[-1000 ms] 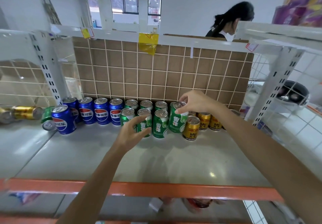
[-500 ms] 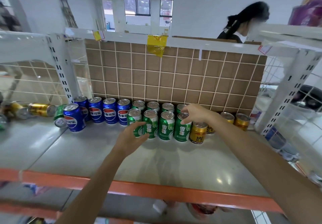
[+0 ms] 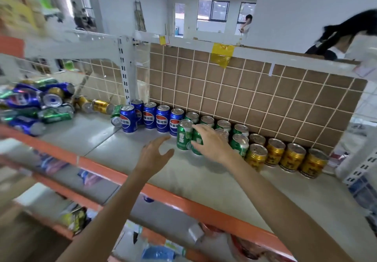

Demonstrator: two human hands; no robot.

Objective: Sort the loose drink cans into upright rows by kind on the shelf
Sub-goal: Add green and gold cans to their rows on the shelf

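Cans are what you are sorting, and the upright rows already stand against the brown grid backboard (image 3: 255,98) on the shelf (image 3: 204,182): blue cans (image 3: 150,118) to the left, green cans (image 3: 240,137) in the middle, gold cans (image 3: 291,157) to the right. Your right hand (image 3: 212,143) rests over the front green cans, its fingers curled round the second one, just beside the leftmost front green can (image 3: 184,134); this looks like squaring up the green row. Your left hand (image 3: 155,155) hovers apart from them, fingers spread, holding nothing. A heap of loose cans (image 3: 38,104) lies on its side well to the left, past the white upright post (image 3: 126,68), so the task looks about half done. Next you probably need to reach left into that heap, pick one can and stand it beside its own kind.
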